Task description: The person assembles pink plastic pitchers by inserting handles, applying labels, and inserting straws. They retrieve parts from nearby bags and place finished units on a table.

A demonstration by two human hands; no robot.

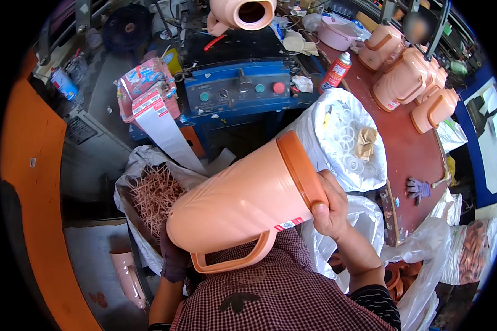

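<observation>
Above checked apron (259, 298): pitcher (243, 196) held sideways; left grip (174, 258) at base, closure hidden; right grip (333, 206) clasps orange collar (302, 168); best supported at both ends, collar unsqueezed; beyond, similar pitchers (403, 76) on red bench (406, 146)

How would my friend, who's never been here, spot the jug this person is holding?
Look for the checked apron along the bottom edge. Just above it is a big peach jug, its darker orange rim in the right hand. It is the only jug held; other jugs stand or lie untouched.
</observation>
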